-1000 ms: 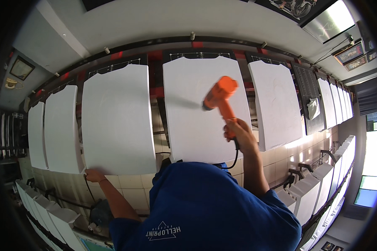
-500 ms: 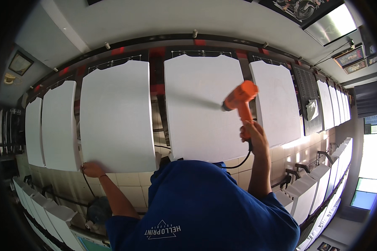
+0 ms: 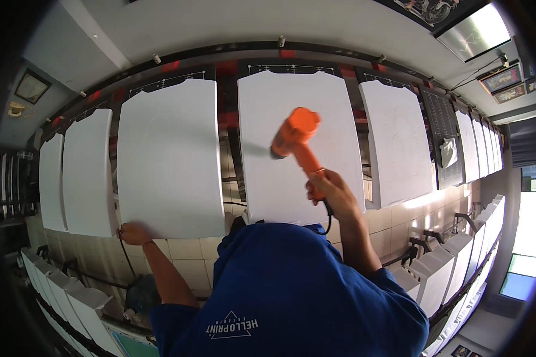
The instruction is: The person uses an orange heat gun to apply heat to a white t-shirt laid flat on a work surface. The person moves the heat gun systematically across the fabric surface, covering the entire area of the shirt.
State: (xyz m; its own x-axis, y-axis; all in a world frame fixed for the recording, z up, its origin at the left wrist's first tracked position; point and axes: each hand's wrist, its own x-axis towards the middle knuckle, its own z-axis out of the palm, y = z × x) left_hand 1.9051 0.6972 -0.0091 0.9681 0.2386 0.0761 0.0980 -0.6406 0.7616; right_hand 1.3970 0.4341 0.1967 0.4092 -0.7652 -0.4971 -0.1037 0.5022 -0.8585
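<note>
My right hand [image 3: 336, 193] is wrapped round the grip of an orange heat gun [image 3: 299, 132]. Its dark nozzle faces left and slightly down, above a white fabric panel [image 3: 286, 190] laid over a board in front of me. From the grip's base a black cord runs down toward my shirt. Off to the left, my left hand [image 3: 134, 234] has its fingers closed on a black cable [image 3: 125, 254] that hangs to the floor. That hand is by the near corner of another white panel [image 3: 167, 172]. The fingertips there are small and partly hidden.
Further white panels [image 3: 396, 143] line the row to both sides, with red and black framework [image 3: 227, 95] between them. A dark board [image 3: 443, 131] carries a crumpled white cloth [image 3: 448, 152]. Behind me stand more white boards [image 3: 441, 268] and a bluish container [image 3: 143, 294] on the tiled floor.
The heat gun and my right hand have swung left across the middle panel. My left hand stays by the panel corner with the cable. The view has shifted slightly.
</note>
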